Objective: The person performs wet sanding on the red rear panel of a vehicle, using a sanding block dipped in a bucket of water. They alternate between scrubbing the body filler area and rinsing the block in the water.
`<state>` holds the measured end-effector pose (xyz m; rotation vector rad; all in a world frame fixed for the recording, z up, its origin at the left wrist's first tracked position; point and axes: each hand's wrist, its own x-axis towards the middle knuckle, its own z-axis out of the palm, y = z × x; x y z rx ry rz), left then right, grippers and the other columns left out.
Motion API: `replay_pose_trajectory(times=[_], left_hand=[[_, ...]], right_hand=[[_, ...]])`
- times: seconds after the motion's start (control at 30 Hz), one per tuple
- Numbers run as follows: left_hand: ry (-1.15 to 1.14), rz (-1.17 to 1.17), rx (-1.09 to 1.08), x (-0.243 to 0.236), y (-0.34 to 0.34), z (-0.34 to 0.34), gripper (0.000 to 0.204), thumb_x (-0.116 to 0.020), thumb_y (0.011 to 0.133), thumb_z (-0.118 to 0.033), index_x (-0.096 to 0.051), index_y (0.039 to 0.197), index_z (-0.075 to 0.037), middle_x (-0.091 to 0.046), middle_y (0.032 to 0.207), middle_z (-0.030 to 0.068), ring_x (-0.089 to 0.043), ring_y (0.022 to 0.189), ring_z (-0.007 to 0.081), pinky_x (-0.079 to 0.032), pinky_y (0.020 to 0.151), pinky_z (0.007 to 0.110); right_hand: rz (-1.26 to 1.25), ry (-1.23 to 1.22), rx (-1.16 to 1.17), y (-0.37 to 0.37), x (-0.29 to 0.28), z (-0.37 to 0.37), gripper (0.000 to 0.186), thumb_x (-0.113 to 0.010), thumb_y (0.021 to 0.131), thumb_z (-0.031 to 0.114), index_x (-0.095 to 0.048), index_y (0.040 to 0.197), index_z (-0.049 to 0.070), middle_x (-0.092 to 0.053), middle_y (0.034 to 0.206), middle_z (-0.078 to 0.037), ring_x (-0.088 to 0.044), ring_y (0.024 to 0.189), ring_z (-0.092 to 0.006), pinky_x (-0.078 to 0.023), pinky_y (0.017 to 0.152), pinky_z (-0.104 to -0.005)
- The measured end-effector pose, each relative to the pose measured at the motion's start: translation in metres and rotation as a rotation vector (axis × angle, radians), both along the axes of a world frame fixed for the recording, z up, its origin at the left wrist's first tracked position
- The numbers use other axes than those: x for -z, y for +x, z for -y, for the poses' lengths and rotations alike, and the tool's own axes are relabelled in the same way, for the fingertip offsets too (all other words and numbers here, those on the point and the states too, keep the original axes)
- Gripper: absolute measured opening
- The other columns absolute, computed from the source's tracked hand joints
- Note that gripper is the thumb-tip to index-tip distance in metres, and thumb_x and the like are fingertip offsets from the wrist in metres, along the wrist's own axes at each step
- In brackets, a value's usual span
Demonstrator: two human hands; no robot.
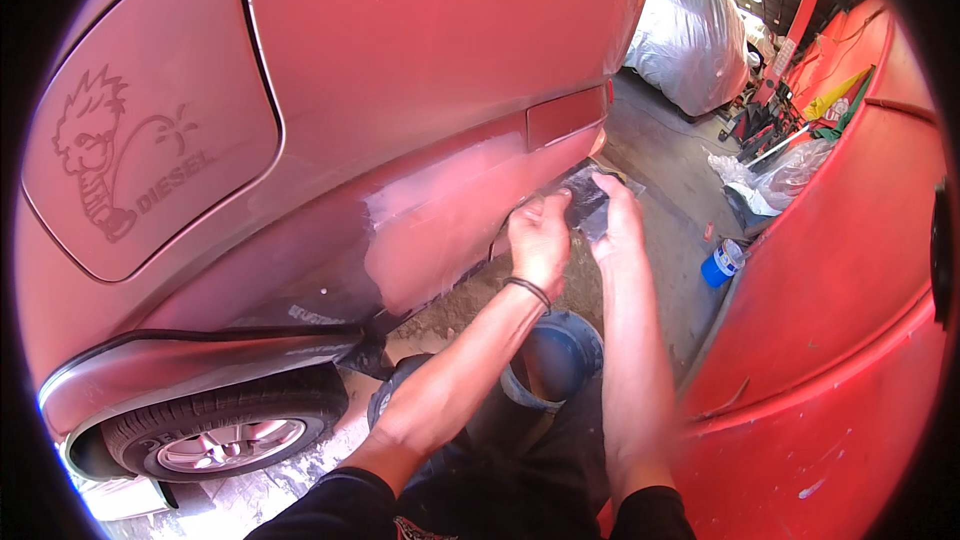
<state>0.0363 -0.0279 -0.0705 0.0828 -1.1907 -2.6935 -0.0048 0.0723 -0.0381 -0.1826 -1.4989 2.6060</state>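
Both my hands are close together just off the lower corner of a red car body (430, 60). Between them is a thin, dark grey, partly shiny sheet (587, 202); its exact kind is not clear. My left hand (538, 243), with a dark band on the wrist, is closed at the sheet's near edge, fingers curled. My right hand (618, 218) pinches its other side, thumb on top. Left of the hands, a smooth pale pink patch (430, 225) covers part of the lower panel, with dull grey-brown areas around it. Below my wrists stands a blue bucket (596, 345) with murky contents.
A wheel (225, 430) sits under the arch at lower left. A red panel (830, 270) rises close on my right. A blue can (720, 265) stands on the floor beside it. Farther back are plastic sheeting (785, 175) and a vehicle under a silvery cover (690, 35).
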Motion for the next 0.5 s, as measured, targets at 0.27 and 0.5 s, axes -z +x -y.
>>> replay_pose_trajectory(times=[0.27, 0.5], left_hand=[[-0.015, 0.002, -0.066, 0.007, 0.056, 0.034, 0.032, -0.067, 0.098, -0.021, -0.058, 0.068, -0.014, -0.048, 0.054, -0.0053, -0.039, 0.041, 0.006, -0.029, 0.038, 0.025], [-0.104, 0.006, 0.156, -0.001, 0.026, 0.004, 0.032, -0.065, 0.1, -0.035, -0.056, 0.083, -0.009, -0.041, 0.058, -0.0028, -0.038, 0.046, 0.0102, -0.031, 0.043, 0.03]], right_hand=[[-0.044, -0.084, -0.024, 0.05, 0.021, 0.039, 0.026, -0.069, 0.095, 0.018, -0.069, 0.113, 0.0, -0.075, 0.101, -0.012, -0.074, 0.088, -0.025, -0.06, 0.08, -0.0406], [-0.022, -0.114, -0.088, 0.021, 0.012, -0.016, 0.023, -0.069, 0.094, 0.022, -0.069, 0.11, 0.006, -0.075, 0.101, -0.009, -0.072, 0.091, -0.0235, -0.058, 0.083, -0.0416]])
